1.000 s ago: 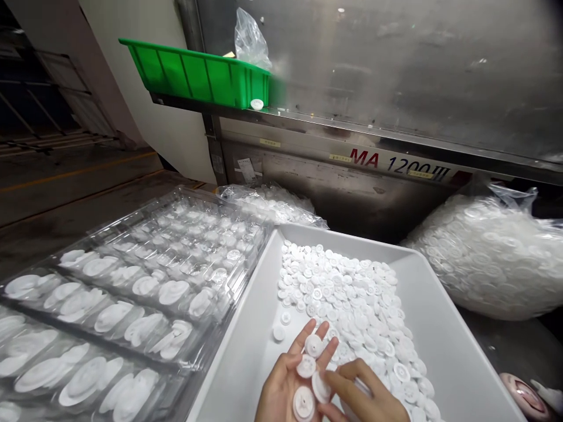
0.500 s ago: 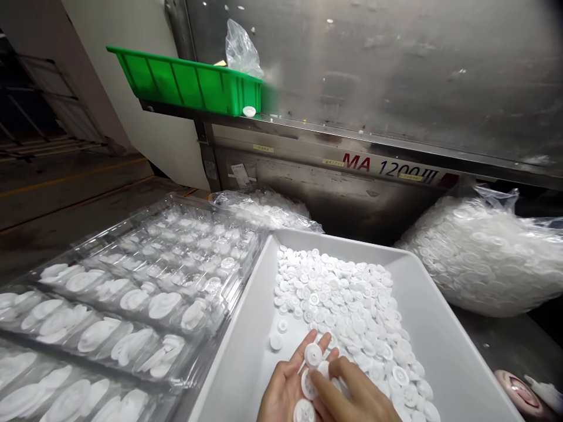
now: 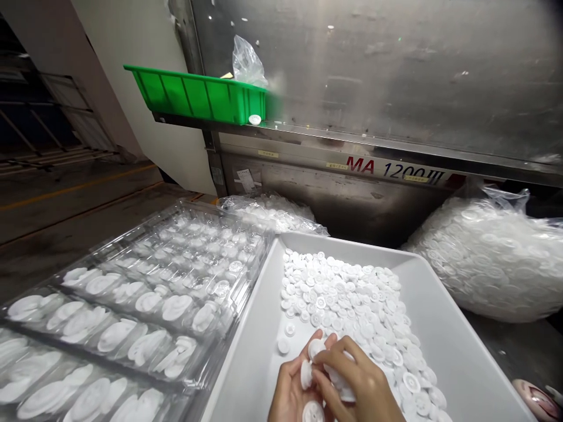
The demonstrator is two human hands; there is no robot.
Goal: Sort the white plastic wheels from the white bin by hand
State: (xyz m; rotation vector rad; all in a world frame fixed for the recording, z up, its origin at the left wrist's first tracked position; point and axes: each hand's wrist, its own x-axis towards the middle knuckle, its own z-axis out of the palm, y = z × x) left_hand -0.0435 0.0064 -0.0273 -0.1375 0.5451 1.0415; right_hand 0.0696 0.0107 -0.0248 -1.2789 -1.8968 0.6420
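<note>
My left hand [image 3: 291, 384] is palm up at the bottom of the view, over a white plastic tray [image 3: 246, 328], and holds several white plastic discs. One disc [image 3: 307, 375] stands on edge against its fingers, and another [image 3: 313, 412] lies near the palm. My right hand [image 3: 358, 381] closes over the left, its fingers pinching a white disc [image 3: 338, 375] that is partly hidden. Behind both hands, a heap of small white discs [image 3: 338, 305] fills much of the tray. Two loose discs [image 3: 284, 346] lie apart on its floor.
Clear blister trays [image 3: 132, 305] holding white discs lie to the left of the tray. Plastic bags of white discs [image 3: 488, 264] sit behind and to the right. Above stands a green plastic bin [image 3: 197, 97] on a ledge of a steel machine marked MA 1200 III [image 3: 391, 168].
My right hand has closed further over the discs in my left hand, hiding more of them. Both hands have shifted slightly right, and the scene has shifted slightly in view.
</note>
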